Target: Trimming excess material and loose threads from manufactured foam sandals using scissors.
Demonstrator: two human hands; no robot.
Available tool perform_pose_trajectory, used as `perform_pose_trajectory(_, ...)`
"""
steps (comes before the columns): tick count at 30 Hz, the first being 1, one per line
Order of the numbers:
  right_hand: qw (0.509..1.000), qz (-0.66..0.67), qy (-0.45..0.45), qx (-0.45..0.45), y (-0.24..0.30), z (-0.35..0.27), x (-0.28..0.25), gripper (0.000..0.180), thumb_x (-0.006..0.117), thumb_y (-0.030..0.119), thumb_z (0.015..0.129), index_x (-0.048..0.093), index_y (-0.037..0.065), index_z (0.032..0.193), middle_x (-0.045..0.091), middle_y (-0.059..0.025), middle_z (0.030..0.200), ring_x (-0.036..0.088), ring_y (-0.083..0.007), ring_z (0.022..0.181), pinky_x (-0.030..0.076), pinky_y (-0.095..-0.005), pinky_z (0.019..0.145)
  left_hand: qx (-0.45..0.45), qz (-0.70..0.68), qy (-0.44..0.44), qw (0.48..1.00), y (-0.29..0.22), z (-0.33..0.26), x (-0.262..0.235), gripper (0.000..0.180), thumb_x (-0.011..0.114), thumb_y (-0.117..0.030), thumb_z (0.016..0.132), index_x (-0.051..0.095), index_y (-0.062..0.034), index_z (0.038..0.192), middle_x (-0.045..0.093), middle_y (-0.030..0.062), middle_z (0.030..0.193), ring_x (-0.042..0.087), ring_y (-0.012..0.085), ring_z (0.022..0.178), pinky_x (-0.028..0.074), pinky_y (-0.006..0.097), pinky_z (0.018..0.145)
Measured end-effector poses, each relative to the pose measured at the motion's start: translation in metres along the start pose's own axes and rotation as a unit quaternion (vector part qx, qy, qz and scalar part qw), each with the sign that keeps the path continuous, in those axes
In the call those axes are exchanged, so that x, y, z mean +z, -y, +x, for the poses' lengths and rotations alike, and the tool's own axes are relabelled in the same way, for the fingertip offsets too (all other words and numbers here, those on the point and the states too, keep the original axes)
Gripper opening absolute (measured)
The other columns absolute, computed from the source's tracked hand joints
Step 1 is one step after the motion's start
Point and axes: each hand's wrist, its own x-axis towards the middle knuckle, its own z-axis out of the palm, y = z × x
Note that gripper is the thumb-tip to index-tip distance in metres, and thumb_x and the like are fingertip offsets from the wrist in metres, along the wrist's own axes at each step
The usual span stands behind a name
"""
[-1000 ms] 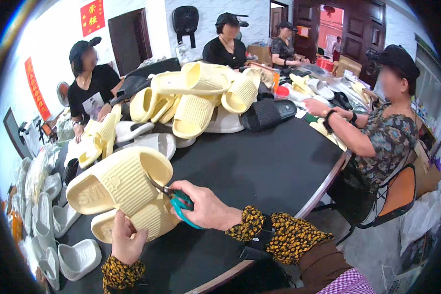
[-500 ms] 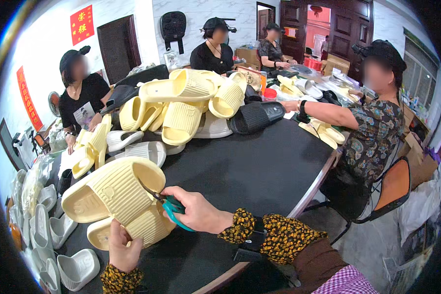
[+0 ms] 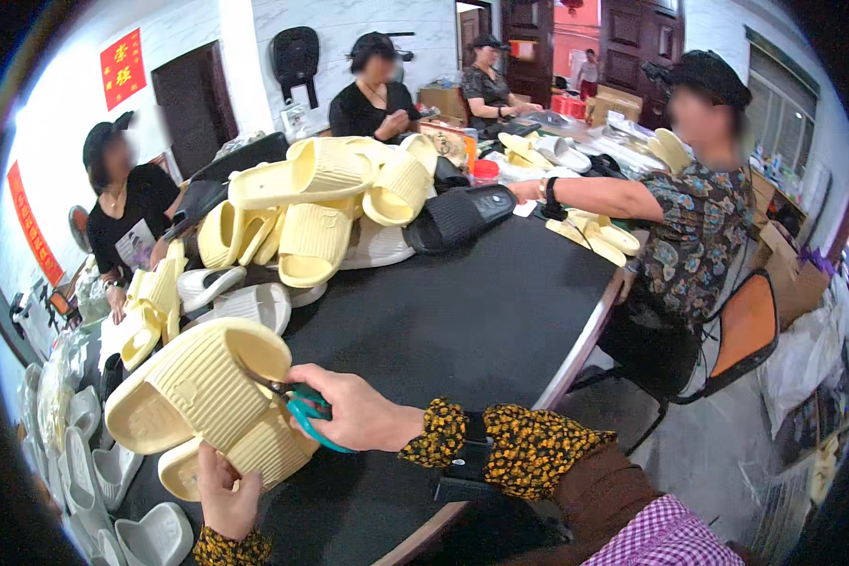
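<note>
A pair of pale yellow slide slippers is before me at the table's near left. The upper slipper overlaps the lower slipper. My left hand pinches the lower slipper's near edge between thumb and fingers. Closed around the teal handles of a pair of scissors, my right hand is at the slippers' right side. The dark blades reach to the rim of the upper slipper's strap opening; their tips are hard to make out.
Yellow slippers are heaped beyond my hands, with grey ones and a black slipper. Grey slippers line the lower left. Several people sit around the black table; one person's hand touches the black slipper. An orange-backed chair stands right.
The view has shifted, so the heap and people sit further left in it. Both hands keep their grips, and the scissors stay at the upper slipper's opening.
</note>
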Motion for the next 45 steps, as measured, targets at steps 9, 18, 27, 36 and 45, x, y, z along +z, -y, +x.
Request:
perform_pose_trajectory(9, 1.0, 0.005, 0.011, -0.012, -0.002, -0.003, -0.006, 0.041, 0.06, 0.005, 0.08, 0.045, 0.0, 0.118, 0.062, -0.019, 0.085, 0.066, -0.0285, 0.081, 0.05, -0.0337, 0.069, 0.018, 0.049, 0.045, 0.998, 0.039, -0.001, -0.03, 0.081, 0.047, 0.012, 0.07, 0.015, 0.0006, 0.143, 0.05, 0.0164, 0.122, 0.058, 0.022, 0.098, 0.048, 0.029, 0.08)
perform_pose_trajectory(18, 0.997, -0.05, -0.054, -0.013, -0.009, 0.005, 0.0, 0.033, 0.064, 0.01, 0.079, 0.053, 0.001, 0.108, 0.061, -0.02, 0.092, 0.064, -0.0325, 0.083, 0.05, -0.0343, 0.071, -0.018, -0.004, -0.069, 0.997, 0.006, -0.001, -0.015, 0.069, 0.049, 0.009, 0.076, 0.021, 0.0027, 0.139, 0.055, 0.0152, 0.114, 0.055, 0.0144, 0.092, 0.044, 0.022, 0.071)
perform_pose_trajectory(27, 0.991, -0.112, 0.061, 0.048, 0.008, 0.002, 0.004, 0.042, 0.071, 0.013, 0.074, 0.051, 0.005, 0.111, 0.062, -0.0135, 0.081, 0.063, -0.0229, 0.069, 0.05, -0.0343, 0.062, -0.005, -0.098, -0.096, 0.991, -0.011, 0.005, -0.013, 0.064, 0.05, 0.011, 0.078, 0.023, 0.002, 0.136, 0.056, 0.0189, 0.116, 0.055, 0.0212, 0.107, 0.045, 0.03, 0.087)
perform_pose_trajectory(36, 0.983, -0.12, 0.122, 0.073, 0.008, -0.001, 0.004, 0.038, 0.069, 0.013, 0.076, 0.051, 0.005, 0.109, 0.063, -0.0154, 0.081, 0.064, -0.0262, 0.071, 0.05, -0.0362, 0.063, 0.009, -0.143, -0.129, 0.981, -0.016, 0.006, -0.012, 0.062, 0.052, 0.008, 0.081, 0.024, 0.0021, 0.135, 0.053, 0.0209, 0.12, 0.054, 0.0226, 0.111, 0.044, 0.032, 0.093)
perform_pose_trajectory(45, 0.988, -0.107, 0.104, 0.026, -0.001, -0.002, 0.005, 0.036, 0.067, 0.01, 0.076, 0.051, 0.004, 0.108, 0.062, -0.0172, 0.077, 0.064, -0.0301, 0.071, 0.05, -0.0383, 0.062, 0.001, -0.137, -0.125, 0.983, -0.015, 0.006, -0.01, 0.062, 0.052, 0.008, 0.08, 0.024, 0.002, 0.135, 0.053, 0.0214, 0.12, 0.052, 0.0239, 0.113, 0.042, 0.034, 0.095)
